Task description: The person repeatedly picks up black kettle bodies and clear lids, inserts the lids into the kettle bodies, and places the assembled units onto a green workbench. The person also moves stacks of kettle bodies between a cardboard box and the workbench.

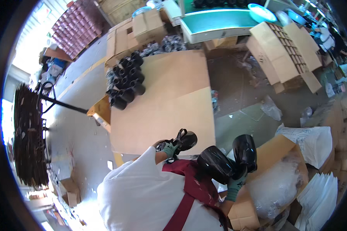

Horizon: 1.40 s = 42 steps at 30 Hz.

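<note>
My L hand [169, 148] clamped on black cups [189, 141], R hand [237, 182] on two more cups [215, 161]: carry step, prob., next needs steadiness.

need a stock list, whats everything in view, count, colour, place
held cups: 3+, black, front centre
cardboard surface: 1, tan, centre
grouped cups: over ten, black, cardboard's left rear
divided carton: 1, brown, right rear
plastic-filled carton: 1, brown, right front
other cartons: several, brown, rear left
stacked sheets: several, white, lower right
sack: 1, white, right
bench: 1, green, rear
basins: 3+, blue, rear
pallet jack: 1, yellow, left
cardboard stack: 1, brown, far left
pallet load: 1, pink, upper left
shirt: 1, white, bottom
apron: 1, red, bottom
left grip: 1, green, front
right grip: 1, green, front
</note>
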Available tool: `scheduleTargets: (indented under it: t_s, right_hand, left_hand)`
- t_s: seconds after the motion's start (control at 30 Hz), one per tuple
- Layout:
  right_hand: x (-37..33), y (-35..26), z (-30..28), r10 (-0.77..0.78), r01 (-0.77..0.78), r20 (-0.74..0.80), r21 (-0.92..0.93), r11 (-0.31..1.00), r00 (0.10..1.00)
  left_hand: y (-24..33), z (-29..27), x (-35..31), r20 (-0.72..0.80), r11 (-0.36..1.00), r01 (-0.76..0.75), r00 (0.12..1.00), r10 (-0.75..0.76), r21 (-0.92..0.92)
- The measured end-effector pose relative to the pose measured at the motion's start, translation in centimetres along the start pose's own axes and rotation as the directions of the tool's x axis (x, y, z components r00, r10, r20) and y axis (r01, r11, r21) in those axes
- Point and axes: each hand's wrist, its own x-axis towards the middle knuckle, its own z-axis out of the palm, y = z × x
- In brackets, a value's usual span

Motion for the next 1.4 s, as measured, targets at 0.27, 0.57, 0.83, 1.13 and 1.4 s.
scheduleTargets:
  t_s: [0.27,0.57,0.83,1.13,1.4]
  right_hand:
    - [8.8,-2.9,-5.9,0.045,-0.091,-0.205,-0.223,0.97,0.978]
    - [27.8,1.6,-6.9,0.215,-0.228,-0.082,-0.217,0.949,0.973]
    - [53.9,-7.9,-8.4,0.017,0.026,0.12,-0.349,0.937,0.993]
    - [83.5,-18.1,-0.4,-0.502,0.541,0.287,-0.072,0.838,0.816]
    - [104.8,-32.5,13.3,-0.61,0.703,0.452,-0.055,0.709,0.651]
  left_hand:
    - [3.9,-13.1,7.5,-0.051,0.985,-0.066,0.997,0.059,-0.157]
    - [3.4,-23.5,26.9,0.038,0.993,0.095,0.995,-0.093,-0.065]
    - [7.3,-42.6,35.9,-0.287,0.997,-0.004,0.958,0.027,0.081]
    - [8.3,-63.6,41.6,-0.596,0.979,0.037,0.788,-0.153,-0.202]
    - [1.7,-76.9,46.8,-0.568,0.893,0.284,0.694,-0.443,-0.349]
